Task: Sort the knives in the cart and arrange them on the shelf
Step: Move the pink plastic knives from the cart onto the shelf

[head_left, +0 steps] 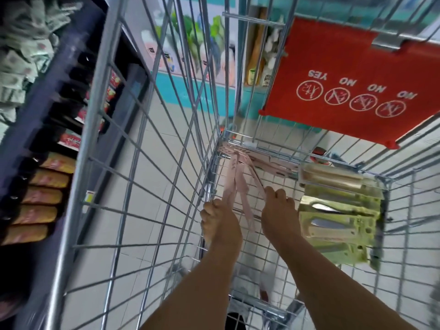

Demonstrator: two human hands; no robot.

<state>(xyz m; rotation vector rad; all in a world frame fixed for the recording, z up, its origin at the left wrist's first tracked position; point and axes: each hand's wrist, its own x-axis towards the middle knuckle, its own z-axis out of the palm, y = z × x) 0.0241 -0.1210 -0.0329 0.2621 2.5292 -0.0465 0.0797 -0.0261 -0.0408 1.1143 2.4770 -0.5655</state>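
Both my arms reach down into a wire shopping cart (pixel 152 129). My left hand (pixel 219 220) grips the near ends of pale pink packaged knives (pixel 234 179) that fan toward the cart's far left corner. My right hand (pixel 279 210) grips another pink knife pack (pixel 256 177) beside them. More pink packs (pixel 273 163) lie along the far edge of the cart floor. To the right lies a stack of light green knife packs (pixel 340 220), blades visible through the packaging, with a beige pack (pixel 331 178) above it.
A dark shelf (pixel 47 129) with packaged goods stands on the left outside the cart. The red child-seat flap (pixel 352 91) with warning icons hangs at the upper right. White floor tiles show through the wire. The image is blurred.
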